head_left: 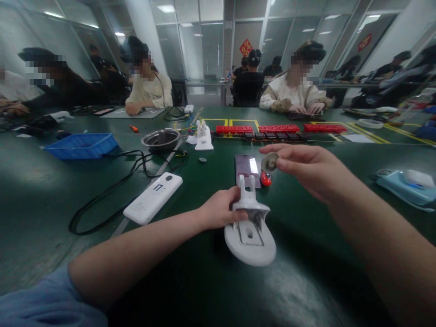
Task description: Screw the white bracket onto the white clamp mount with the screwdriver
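My left hand (221, 210) is closed round the neck of a white plastic stand (250, 250). The stand has a rounded oval base with a hole and a forked bracket at its far end. Between the thumb and fingers of my right hand (303, 170) is a small round greyish disc (270, 162), held above the table beyond the stand. Just past the bracket lies a smartphone (247, 168), partly hidden by it. A small red-and-clear ball (266, 178) sits at the phone's right edge, below the disc.
A white power bank (153, 198) marked 17 and black cables (102, 223) lie left. Farther off are a blue tray (81, 146), a metal bowl (161, 139), another white stand (203, 137) and red strips (279, 129). A light-blue pouch (407, 188) lies right. People sit across the table.
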Demonstrator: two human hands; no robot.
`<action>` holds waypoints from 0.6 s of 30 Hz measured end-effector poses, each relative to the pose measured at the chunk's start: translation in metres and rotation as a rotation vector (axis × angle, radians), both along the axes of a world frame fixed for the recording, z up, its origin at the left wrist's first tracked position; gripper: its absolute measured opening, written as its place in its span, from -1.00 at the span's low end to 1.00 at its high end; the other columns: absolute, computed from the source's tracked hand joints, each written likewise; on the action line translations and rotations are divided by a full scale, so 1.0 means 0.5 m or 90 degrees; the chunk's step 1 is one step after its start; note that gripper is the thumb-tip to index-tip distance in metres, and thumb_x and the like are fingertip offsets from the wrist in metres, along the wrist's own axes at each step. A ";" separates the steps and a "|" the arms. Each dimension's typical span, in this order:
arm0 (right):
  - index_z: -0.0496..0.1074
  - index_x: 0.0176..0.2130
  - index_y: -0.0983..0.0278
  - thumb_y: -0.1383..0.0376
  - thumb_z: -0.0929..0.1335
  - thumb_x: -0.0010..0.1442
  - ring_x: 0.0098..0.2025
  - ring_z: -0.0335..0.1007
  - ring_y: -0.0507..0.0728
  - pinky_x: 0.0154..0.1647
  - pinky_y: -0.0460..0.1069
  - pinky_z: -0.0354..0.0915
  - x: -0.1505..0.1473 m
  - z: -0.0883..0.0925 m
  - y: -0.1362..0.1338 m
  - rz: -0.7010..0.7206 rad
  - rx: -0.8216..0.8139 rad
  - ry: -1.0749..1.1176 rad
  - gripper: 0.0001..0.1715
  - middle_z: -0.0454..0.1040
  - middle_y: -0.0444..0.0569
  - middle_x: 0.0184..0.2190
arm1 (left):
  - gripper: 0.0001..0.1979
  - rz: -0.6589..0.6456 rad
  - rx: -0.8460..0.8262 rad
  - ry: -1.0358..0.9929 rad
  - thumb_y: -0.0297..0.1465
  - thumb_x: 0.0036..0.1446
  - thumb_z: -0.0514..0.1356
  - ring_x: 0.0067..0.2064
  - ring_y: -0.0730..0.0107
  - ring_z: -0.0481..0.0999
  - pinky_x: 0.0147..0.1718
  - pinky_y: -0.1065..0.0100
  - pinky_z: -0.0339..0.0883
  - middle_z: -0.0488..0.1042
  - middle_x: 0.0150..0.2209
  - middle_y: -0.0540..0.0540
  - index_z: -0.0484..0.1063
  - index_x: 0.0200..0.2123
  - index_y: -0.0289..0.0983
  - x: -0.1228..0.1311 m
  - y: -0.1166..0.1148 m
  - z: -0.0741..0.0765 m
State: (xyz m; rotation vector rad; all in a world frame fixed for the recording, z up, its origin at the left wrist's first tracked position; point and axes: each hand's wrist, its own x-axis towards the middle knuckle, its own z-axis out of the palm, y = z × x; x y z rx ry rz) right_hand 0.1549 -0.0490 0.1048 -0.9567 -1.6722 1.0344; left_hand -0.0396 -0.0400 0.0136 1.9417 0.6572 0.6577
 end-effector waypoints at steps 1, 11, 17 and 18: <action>0.45 -0.54 0.19 0.19 0.39 -0.11 -0.12 0.30 0.14 -0.13 0.06 0.19 0.009 0.012 -0.007 0.035 0.017 -0.097 -0.88 0.41 -0.10 -0.20 | -0.32 0.008 -0.032 -0.028 0.11 -0.11 0.04 -0.19 0.20 0.43 -0.24 0.25 0.27 0.43 -0.18 -0.20 0.26 -0.12 -0.34 -0.001 0.003 -0.004; 0.46 -0.50 0.23 0.32 0.36 -0.02 -0.10 0.23 0.21 -0.14 0.11 0.21 -0.019 -0.024 -0.013 0.018 0.222 -0.586 -0.94 0.37 -0.02 -0.18 | -0.41 0.158 -0.061 0.045 0.07 -0.06 0.03 -0.38 0.33 0.39 -0.42 0.35 0.23 0.44 -0.37 -0.12 0.40 -0.29 -0.38 -0.004 0.018 0.003; 0.40 -0.48 0.30 0.33 0.33 0.04 -0.32 0.29 0.08 -0.35 -0.05 0.23 -0.031 -0.035 -0.020 0.004 0.237 -0.614 -0.91 0.36 -0.05 -0.34 | -0.62 0.163 -0.063 0.210 -0.14 -0.06 0.12 -0.42 0.35 0.39 -0.47 0.40 0.21 0.44 -0.43 -0.05 0.44 -0.32 -0.33 -0.010 0.005 0.053; 0.38 -0.47 0.30 0.33 0.33 0.04 -0.35 0.29 0.07 -0.39 -0.06 0.22 -0.033 -0.040 -0.021 -0.010 0.257 -0.623 -0.92 0.36 -0.05 -0.34 | -0.67 0.170 -0.052 0.226 -0.18 -0.05 0.10 -0.43 0.37 0.39 -0.49 0.42 0.20 0.44 -0.45 -0.04 0.44 -0.34 -0.32 -0.011 0.002 0.058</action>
